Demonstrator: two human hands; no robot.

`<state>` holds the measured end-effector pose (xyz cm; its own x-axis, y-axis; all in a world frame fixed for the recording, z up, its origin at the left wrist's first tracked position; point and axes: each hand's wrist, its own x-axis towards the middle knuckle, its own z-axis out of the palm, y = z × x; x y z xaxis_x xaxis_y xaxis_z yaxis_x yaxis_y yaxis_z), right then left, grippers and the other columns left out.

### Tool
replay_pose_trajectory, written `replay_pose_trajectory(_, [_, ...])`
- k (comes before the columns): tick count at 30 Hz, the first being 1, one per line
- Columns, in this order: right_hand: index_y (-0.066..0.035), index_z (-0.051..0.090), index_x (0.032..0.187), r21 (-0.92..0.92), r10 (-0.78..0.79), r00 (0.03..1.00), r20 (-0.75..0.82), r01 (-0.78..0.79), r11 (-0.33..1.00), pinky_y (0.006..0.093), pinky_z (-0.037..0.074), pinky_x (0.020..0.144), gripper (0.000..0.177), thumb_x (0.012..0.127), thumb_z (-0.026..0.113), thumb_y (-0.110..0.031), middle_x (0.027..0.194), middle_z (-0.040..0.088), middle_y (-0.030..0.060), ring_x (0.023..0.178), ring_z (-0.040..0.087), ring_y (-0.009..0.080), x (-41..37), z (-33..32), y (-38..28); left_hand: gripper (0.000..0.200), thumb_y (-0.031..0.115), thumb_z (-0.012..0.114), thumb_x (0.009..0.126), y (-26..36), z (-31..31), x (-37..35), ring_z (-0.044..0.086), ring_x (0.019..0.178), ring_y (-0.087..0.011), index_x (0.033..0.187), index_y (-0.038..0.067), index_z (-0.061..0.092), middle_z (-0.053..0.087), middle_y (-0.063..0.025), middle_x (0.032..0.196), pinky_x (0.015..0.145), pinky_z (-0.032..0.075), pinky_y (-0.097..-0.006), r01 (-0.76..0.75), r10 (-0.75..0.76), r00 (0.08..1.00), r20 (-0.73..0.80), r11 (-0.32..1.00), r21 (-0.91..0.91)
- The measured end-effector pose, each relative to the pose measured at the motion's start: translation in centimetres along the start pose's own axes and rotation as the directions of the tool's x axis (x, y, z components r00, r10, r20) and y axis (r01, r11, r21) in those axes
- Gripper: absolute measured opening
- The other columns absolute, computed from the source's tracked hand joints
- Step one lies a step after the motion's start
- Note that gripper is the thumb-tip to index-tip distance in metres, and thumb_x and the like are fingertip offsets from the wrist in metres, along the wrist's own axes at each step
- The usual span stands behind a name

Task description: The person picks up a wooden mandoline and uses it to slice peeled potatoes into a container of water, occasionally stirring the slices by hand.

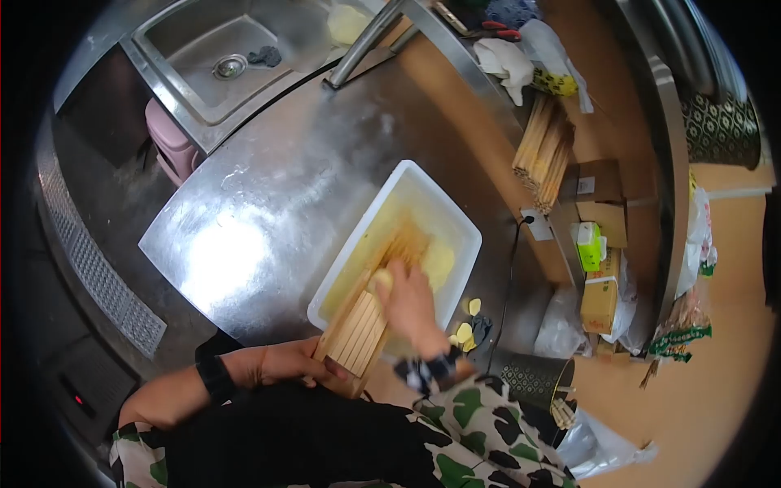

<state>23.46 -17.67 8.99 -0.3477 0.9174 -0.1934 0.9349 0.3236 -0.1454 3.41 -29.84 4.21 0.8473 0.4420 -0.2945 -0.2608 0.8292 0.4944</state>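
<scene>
My left hand [294, 360] is closed around the near end of a wooden slicer [355, 332], a long board with lengthwise grooves. The slicer leans into a white plastic tub [466, 232], its far end inside it. My right hand [408, 302] is slightly blurred and grips a pale yellow peeled piece, which looks like a potato [379, 281], against the board. Pale yellow slices [440, 259] lie in cloudy yellowish liquid in the tub. The slicer's blade cannot be made out.
The tub stands on a steel counter [268, 179]. Several yellow slices [464, 333] lie right of it near a dark scrap. A sink [191, 61] is at upper left. Bundled wooden sticks [543, 150] and boxes [600, 305] line the right. A patterned bin [533, 378] stands by my right side.
</scene>
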Motion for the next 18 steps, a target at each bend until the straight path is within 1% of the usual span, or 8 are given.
replay_pose_trajectory(2, [-0.006,0.051,0.105,-0.002,-0.124,0.991,0.057,0.124,0.992,0.0506,0.041,0.081,0.025,0.088,0.057,-0.024,0.099,0.050,0.0251,0.094,0.048,0.0416,-4.0,-0.7,-3.2,0.052,0.011,0.063,0.083,0.0,0.2,-0.1,0.053,0.093,-0.0013,0.129,0.006,0.041,0.057,0.0004,0.109,0.063,0.043,-0.0113,-0.007,0.009,0.999,-0.053,0.999,0.036])
replay_pose_trajectory(5, [-0.005,0.052,0.101,-0.027,-0.051,0.982,-0.180,0.047,0.999,0.0501,0.039,0.080,0.023,0.087,0.057,-0.023,0.100,0.049,0.0224,0.093,0.047,0.0398,0.5,1.6,0.0,0.050,0.013,0.063,0.083,0.0,0.4,-0.1,0.053,0.091,-0.0012,0.128,0.006,0.043,0.057,0.0013,0.108,0.064,0.043,-0.0121,0.016,-0.015,0.998,-0.068,1.000,0.014])
replay_pose_trajectory(8, [-0.005,0.053,0.104,-0.012,0.089,0.983,-0.159,-0.092,0.996,0.0506,0.038,0.080,0.025,0.085,0.058,-0.021,0.101,0.048,0.0189,0.097,0.046,0.0391,5.1,2.4,3.2,0.053,0.010,0.063,0.083,-0.1,0.4,-0.3,0.053,0.098,-0.0020,0.131,0.007,0.039,0.057,0.0008,0.110,0.065,0.044,-0.0116,0.021,-0.020,0.999,-0.030,1.000,0.022])
replay_pose_trajectory(11, [-0.002,0.053,0.096,0.017,-0.135,0.973,-0.186,0.140,0.990,0.0505,0.039,0.080,0.021,0.084,0.060,-0.018,0.104,0.049,0.0218,0.094,0.047,0.0402,0.1,1.7,0.4,0.054,0.009,0.061,0.084,-0.2,-0.1,-0.3,0.053,0.102,-0.0024,0.133,0.007,0.037,0.057,0.0003,0.111,0.065,0.044,-0.0110,0.019,-0.019,1.000,-0.003,1.000,0.021])
replay_pose_trajectory(12, [-0.002,0.053,0.096,0.007,-0.204,0.970,-0.135,0.207,0.978,0.0505,0.039,0.080,0.021,0.083,0.061,-0.016,0.101,0.050,0.0221,0.094,0.047,0.0404,-2.3,0.6,-1.7,0.053,0.009,0.060,0.085,-0.5,-0.3,-0.3,0.053,0.102,-0.0025,0.133,0.007,0.037,0.057,0.0002,0.112,0.065,0.044,-0.0110,0.022,-0.022,1.000,-0.001,1.000,0.010])
replay_pose_trajectory(14, [-0.002,0.052,0.096,0.077,-0.220,0.974,-0.056,0.224,0.972,0.0511,0.040,0.081,0.022,0.083,0.061,-0.018,0.100,0.050,0.0216,0.095,0.047,0.0407,-4.3,0.2,-3.5,0.052,0.009,0.059,0.086,-0.2,0.0,-0.6,0.053,0.103,-0.0026,0.133,0.007,0.037,0.058,0.0000,0.112,0.065,0.044,-0.0108,0.011,-0.011,0.999,-0.043,1.000,0.021])
replay_pose_trajectory(17, [-0.003,0.052,0.094,-0.074,0.050,0.977,-0.207,-0.066,0.995,0.0519,0.040,0.081,0.023,0.084,0.060,-0.022,0.102,0.050,0.0206,0.095,0.048,0.0402,3.3,3.2,1.6,0.052,0.010,0.059,0.086,-0.4,0.4,-0.6,0.053,0.103,-0.0025,0.133,0.007,0.037,0.058,-0.0001,0.111,0.065,0.043,-0.0105,0.009,-0.008,0.999,-0.040,0.999,0.030])
replay_pose_trajectory(18, [-0.003,0.052,0.094,-0.065,0.089,0.974,-0.207,-0.105,0.992,0.0521,0.040,0.081,0.023,0.085,0.059,-0.023,0.102,0.051,0.0206,0.095,0.048,0.0401,4.2,3.2,2.5,0.053,0.011,0.060,0.086,-0.2,0.4,-0.6,0.053,0.103,-0.0024,0.133,0.007,0.037,0.058,0.0000,0.111,0.065,0.043,-0.0103,0.001,0.001,0.999,-0.036,0.999,0.039])
